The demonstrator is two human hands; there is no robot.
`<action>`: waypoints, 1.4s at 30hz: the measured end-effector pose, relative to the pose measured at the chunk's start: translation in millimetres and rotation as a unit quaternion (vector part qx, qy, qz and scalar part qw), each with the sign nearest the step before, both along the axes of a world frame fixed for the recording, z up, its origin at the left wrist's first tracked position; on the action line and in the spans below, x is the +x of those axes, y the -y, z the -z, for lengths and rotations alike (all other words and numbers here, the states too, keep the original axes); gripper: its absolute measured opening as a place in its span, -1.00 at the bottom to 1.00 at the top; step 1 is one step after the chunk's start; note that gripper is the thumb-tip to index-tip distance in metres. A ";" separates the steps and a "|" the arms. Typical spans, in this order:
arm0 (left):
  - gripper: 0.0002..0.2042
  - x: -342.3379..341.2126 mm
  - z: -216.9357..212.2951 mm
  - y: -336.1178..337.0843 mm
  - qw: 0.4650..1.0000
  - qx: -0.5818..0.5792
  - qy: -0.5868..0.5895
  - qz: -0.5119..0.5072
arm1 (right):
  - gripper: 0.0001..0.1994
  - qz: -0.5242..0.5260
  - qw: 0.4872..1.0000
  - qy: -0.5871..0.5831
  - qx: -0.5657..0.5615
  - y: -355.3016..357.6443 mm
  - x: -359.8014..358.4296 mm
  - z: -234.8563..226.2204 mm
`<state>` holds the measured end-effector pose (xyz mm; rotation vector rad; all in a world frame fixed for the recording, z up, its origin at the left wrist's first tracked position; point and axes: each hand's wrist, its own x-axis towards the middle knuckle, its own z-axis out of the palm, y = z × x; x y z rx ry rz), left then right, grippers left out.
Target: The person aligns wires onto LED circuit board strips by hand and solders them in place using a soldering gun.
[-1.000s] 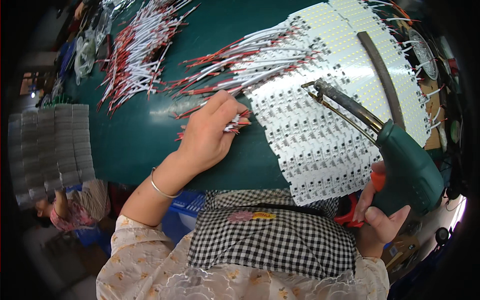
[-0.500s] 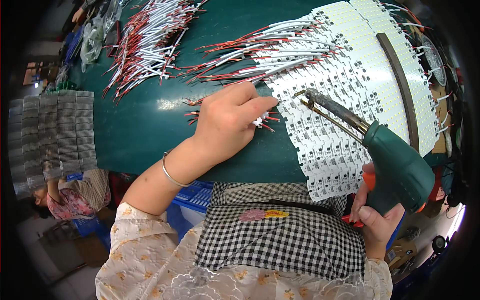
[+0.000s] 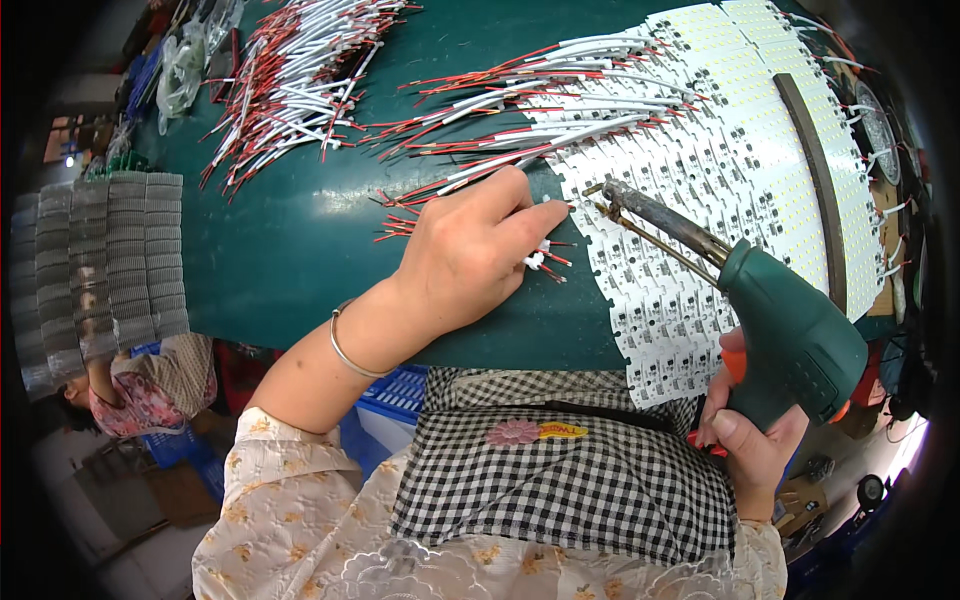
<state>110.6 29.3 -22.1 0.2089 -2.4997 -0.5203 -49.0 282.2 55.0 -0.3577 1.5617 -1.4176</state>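
My right hand (image 3: 755, 440) is wrapped round the handle of a green soldering gun (image 3: 790, 330) with an orange trigger. Its dark barrel points up and left, and the tip is over the left edge of a sheet of white circuit boards (image 3: 660, 270). Just left of that tip, my left hand (image 3: 470, 245) is closed in a pinch on a bunch of short red-and-white wires (image 3: 540, 258), whose ends poke out on both sides of the fist. Fingers hide the middle of the bunch. Whether a wire touches the board is too small to tell.
Rows of wires (image 3: 560, 110) lie across the boards' upper left part. A larger wire pile (image 3: 300, 80) is at the far left of the green table (image 3: 270, 270). A dark curved bar (image 3: 815, 180) rests on the boards. Stacked grey trays (image 3: 110, 260) stand left, near another person (image 3: 165, 395).
The boards and my left hand with the wires appear slightly farther right, as the view has shifted a little. The soldering gun's tip is now closer to the boards' left edge and my left fingertips.
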 end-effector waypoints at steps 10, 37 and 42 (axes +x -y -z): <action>-0.54 -2.1 2.5 -1.2 0.999 0.047 -0.004 -0.002 | -0.32 0.050 0.997 -0.042 0.031 17.3 12.1 0.8; -0.55 -4.3 -9.2 -3.3 0.996 0.050 0.064 -0.028 | -0.43 0.036 0.998 0.024 -0.039 1.0 -7.8 -0.8; -0.59 -5.3 -12.6 -11.3 0.997 0.053 0.044 -0.033 | -0.54 -0.027 0.987 0.048 -0.153 -5.1 -27.8 -0.1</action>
